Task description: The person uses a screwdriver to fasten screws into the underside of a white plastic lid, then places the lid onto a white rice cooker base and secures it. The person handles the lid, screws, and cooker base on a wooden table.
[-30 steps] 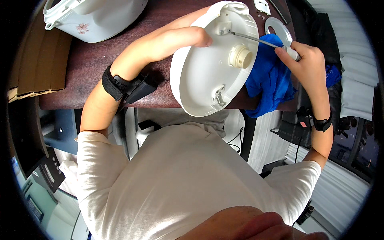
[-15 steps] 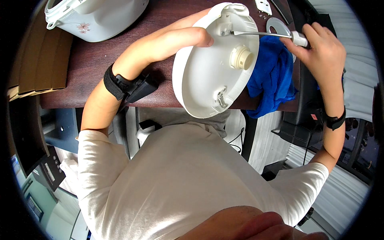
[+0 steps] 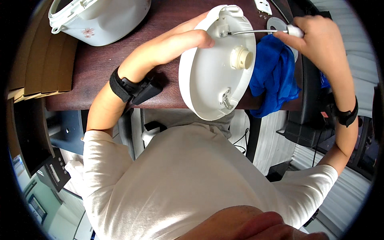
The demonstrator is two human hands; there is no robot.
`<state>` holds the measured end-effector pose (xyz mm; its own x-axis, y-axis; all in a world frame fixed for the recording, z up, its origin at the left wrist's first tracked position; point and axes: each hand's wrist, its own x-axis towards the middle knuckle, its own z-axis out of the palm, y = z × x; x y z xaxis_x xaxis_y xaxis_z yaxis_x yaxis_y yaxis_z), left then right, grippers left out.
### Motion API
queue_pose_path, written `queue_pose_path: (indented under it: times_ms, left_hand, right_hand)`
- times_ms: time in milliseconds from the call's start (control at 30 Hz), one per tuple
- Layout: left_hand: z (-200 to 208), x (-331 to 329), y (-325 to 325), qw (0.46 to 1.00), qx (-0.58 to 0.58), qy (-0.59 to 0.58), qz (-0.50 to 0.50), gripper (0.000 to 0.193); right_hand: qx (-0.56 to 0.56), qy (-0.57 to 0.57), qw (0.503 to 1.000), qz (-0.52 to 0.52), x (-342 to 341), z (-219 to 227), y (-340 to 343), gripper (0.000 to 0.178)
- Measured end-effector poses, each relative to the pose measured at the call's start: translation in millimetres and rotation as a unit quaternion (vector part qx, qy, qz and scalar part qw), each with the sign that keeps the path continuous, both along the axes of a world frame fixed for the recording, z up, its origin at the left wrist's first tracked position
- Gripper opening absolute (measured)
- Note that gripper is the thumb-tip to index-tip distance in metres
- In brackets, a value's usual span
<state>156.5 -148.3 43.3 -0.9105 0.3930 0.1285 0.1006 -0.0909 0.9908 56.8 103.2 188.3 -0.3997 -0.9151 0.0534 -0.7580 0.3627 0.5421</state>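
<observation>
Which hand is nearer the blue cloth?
Right. The right hand grips the screwdriver directly above the blue cloth; the left hand steadies the white lid on its far side.

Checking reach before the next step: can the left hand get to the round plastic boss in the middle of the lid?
Probably yes. The left hand grips the white lid's upper rim; the boss sits exposed on the same face, nothing covering it. The screwdriver passes above it.
</observation>
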Motion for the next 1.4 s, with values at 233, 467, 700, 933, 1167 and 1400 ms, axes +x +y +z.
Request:
queue_pose_path:
  times_ms: [233, 467, 700, 933, 1167, 1400]
  left_hand:
    - [7, 2, 4, 1.000, -0.008, 0.002, 0.006, 0.079]
    - [8, 6, 4, 1.000, -0.010, -0.006, 0.025, 0.079]
    - [11, 5, 1, 1.000, -0.012, -0.008, -0.004, 0.080]
    - [9, 8, 6, 0.999, -0.012, -0.026, 0.028, 0.080]
    - [12, 5, 2, 1.000, -0.012, -0.006, -0.005, 0.080]
    - [12, 5, 2, 1.000, -0.012, -0.002, -0.005, 0.079]
  right_hand:
    - [-0.017, -0.417, 0.783, -0.461, 41, -16, -6, 0.062]
    - [-0.068, -0.444, 0.763, -0.464, 45, -11, 6, 0.060]
    - [-0.108, -0.136, 0.977, -0.124, 32, -16, 33, 0.047]
    - [-0.079, -0.039, 0.996, 0.003, 22, -16, 27, 0.039]
    - [-0.058, -0.007, 0.998, 0.008, 18, -16, 25, 0.040]
    - [-0.065, -0.012, 0.998, -0.006, 20, -17, 23, 0.041]
